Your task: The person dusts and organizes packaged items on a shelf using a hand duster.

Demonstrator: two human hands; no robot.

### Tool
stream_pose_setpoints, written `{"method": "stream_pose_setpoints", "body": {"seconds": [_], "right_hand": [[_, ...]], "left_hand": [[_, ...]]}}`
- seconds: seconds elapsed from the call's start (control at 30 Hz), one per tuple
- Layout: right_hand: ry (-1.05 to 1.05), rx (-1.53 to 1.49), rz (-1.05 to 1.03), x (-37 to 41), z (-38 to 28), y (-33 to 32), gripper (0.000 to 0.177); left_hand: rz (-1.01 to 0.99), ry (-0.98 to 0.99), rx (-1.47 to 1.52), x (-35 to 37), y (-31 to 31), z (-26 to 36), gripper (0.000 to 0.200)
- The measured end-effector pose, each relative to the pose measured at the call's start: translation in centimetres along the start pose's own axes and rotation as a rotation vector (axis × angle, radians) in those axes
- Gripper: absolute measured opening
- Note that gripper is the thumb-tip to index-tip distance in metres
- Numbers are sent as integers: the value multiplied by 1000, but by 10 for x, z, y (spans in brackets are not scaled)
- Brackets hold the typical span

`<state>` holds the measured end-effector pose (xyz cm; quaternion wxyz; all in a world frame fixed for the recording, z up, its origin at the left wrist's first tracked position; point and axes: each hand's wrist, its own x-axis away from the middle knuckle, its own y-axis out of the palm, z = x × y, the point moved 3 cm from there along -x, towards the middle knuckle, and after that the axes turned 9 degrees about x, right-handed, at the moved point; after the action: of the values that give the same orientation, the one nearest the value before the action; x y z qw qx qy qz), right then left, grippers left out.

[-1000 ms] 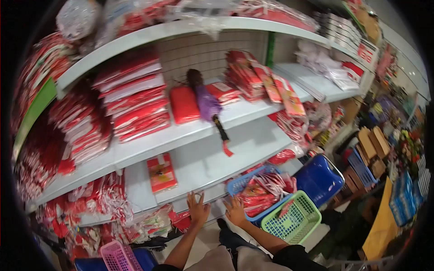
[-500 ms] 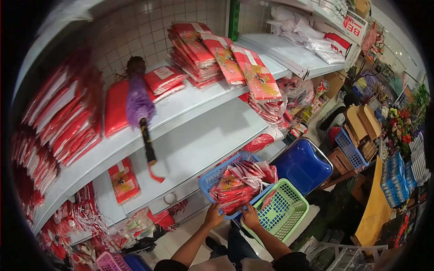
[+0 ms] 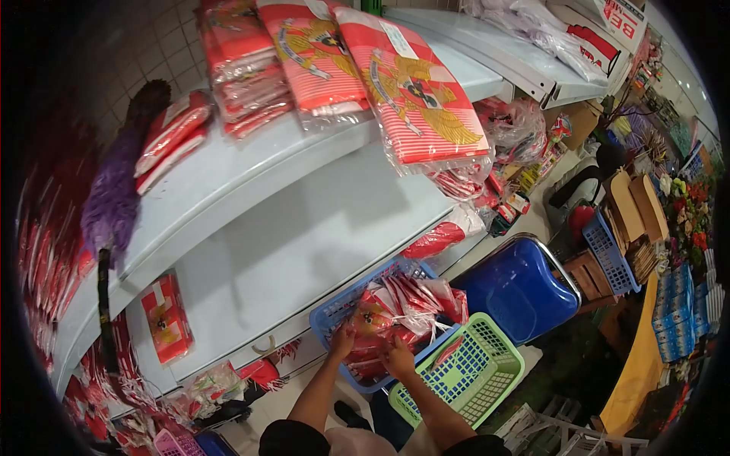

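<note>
A blue plastic basket (image 3: 323, 313) holds a heap of red-and-white flag packets in clear plastic wrap. Inside it, my left hand (image 3: 342, 342) is closed on the left edge of a red packet (image 3: 374, 318) with a gold emblem. My right hand (image 3: 397, 357) is closed on the near part of the packets, its fingertips partly lost against the red plastic. White strings hang from the bundle on its right. Just right of my right hand stands a light green basket (image 3: 498, 372) with a small red packet in it, close against the blue one.
A blue padded stool (image 3: 517, 289) stands behind the green basket. Shelves (image 3: 304, 205) carry stacked emblem packets (image 3: 418, 91), one overhanging the upper edge. A purple feather duster (image 3: 114, 197) lies at left, and a lone packet (image 3: 166, 319) rests on the lower shelf.
Both my hands have moved from the blue basket's near rim inward onto the packets. My view has come closer to the shelf, so the upper packets look larger.
</note>
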<state>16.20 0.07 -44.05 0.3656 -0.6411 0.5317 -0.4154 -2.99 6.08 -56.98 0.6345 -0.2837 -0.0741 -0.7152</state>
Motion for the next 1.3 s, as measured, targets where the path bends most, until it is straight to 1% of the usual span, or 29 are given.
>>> {"method": "stream_pose_setpoints", "body": {"seconds": [0.1,0.2,0.3,0.4,0.5,0.6,0.7,0.73,0.77,0.83,0.87,0.93,0.97,1.0,1.03,1.07,1.1,1.13,1.23,1.27,1.3], "right_hand": [[-14,11,44,-6,8,15,33],[0,14,8,-9,8,14,31],[17,46,-36,-14,14,22,31],[33,10,-40,-14,18,23,30],[13,25,19,-10,14,13,29],[20,-28,15,-8,17,17,28],[79,-177,-25,-5,29,34,25],[3,-247,177,-3,24,22,21],[204,-555,116,-3,29,17,21],[600,-1169,-30,0,29,2,34],[797,-1472,-119,5,25,-5,43],[537,-1957,-41,2,17,-21,63],[369,-2066,-97,4,-4,-62,68],[216,-2113,-115,4,-9,-73,63],[195,-2100,3,3,-13,-78,42],[153,-1970,75,12,-27,-105,36],[110,-1839,149,25,-47,-143,36],[94,-1890,163,35,-62,-168,46],[-56,-1815,187,60,-105,-220,48],[-106,-1831,175,66,-120,-235,49],[-155,-1794,160,73,-135,-250,49]], "left_hand": [[-27,327,-237,-1,11,6,80],[-121,81,-100,-2,15,1,96],[-48,-84,-306,7,13,24,103],[188,452,-464,15,31,40,93],[77,149,-239,18,31,48,65],[197,401,-6,55,34,109,34],[124,443,142,83,35,146,21],[100,555,159,100,31,169,20],[68,510,207,108,28,171,21],[4,424,299,123,20,172,23],[41,493,253,137,11,185,28],[-67,515,428,154,2,193,32],[-122,528,514,165,-4,200,33],[-196,579,511,178,-10,207,46],[-232,517,610,194,-16,217,53],[-270,456,708,211,-21,231,60],[-312,396,804,226,-27,242,67],[-404,393,787,239,-36,248,71],[-618,208,1174,292,-63,293,67],[-544,281,1098,297,-68,296,65],[-490,242,1056,300,-77,298,62]]}}
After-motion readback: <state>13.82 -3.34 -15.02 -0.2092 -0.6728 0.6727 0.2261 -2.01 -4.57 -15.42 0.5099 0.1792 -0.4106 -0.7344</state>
